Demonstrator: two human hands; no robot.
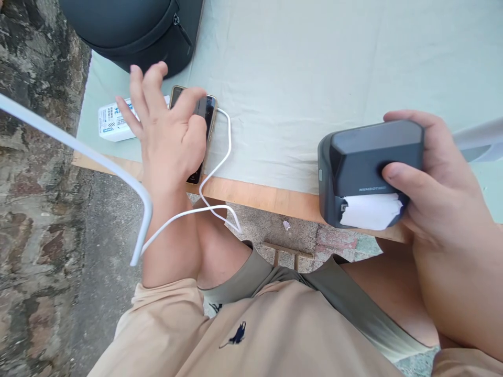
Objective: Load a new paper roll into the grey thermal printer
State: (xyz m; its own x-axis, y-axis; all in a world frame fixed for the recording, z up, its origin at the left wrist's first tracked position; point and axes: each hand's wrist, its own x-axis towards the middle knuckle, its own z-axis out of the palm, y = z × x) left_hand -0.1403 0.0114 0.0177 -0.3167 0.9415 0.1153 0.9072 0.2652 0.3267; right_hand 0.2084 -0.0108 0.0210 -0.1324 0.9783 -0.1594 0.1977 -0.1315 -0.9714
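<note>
My right hand [438, 191] is clamped around the dark printer [365, 157], thumb pressed above its white paper [371, 212]. My left hand [171, 139] has its fingers spread over the phone [210, 112], just beneath them; I can't tell whether any touches the screen. I seem to be working the phone; that calls for one precise fingertip.

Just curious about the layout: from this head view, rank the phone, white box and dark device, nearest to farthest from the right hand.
1. Dark device: held in the right hand.
2. Phone: well off to the left.
3. White box: farther left, beyond the phone.
</note>
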